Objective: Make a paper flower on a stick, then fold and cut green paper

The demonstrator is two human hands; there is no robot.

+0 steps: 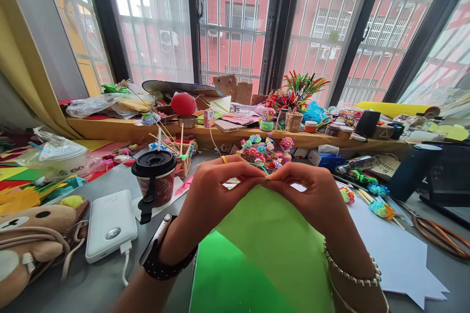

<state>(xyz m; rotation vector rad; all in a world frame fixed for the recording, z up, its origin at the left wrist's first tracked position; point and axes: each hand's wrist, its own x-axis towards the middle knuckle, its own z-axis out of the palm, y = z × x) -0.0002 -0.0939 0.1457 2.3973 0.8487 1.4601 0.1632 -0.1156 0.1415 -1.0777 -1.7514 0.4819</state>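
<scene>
Both hands meet at the middle of the view, thumbs and fingertips pinched together. My left hand (216,195), with a watch (157,244) on its wrist, grips the top of a light green sheet of paper (271,234). My right hand (312,190), wearing a beaded bracelet (352,274), pinches the same top edge right beside it. The sheet hangs down between the wrists. Behind its lower left part is a darker green sheet (227,279). Fingertips hide most of the pinched spot. Just behind them stands a bunch of small colourful crafted flowers (259,149).
A lidded coffee cup (156,181) and a white power bank (112,225) with a cable are at left. White paper (392,249), scissors (440,234) and a dark bottle (414,171) lie or stand at right. Craft supplies crowd the window sill (227,129).
</scene>
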